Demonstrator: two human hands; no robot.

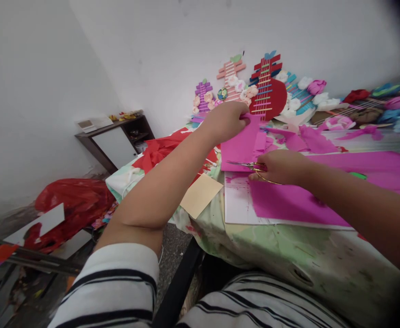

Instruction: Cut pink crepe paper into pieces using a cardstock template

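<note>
My left hand [227, 122] pinches the upper edge of a magenta paper piece [238, 145] and keeps it raised above the table. In my right hand [277, 166] is a pair of small scissors [246, 164] with gold handles. Their blades point left across the lower edge of the magenta piece; whether they are cutting into it I cannot tell. Under my right hand and forearm lies a larger magenta sheet [288, 200] on a white board [239, 207]. Torn magenta scraps [293, 139] lie just beyond my hands.
Guitar-shaped crafts, one with a red body [277, 98], lean against the wall. Red paper [162, 149] and a cream square [201, 195] lie on the left of the cloth-covered table [271, 243]. A low cabinet [114, 145] and a red plastic bag [73, 200] stand farther left.
</note>
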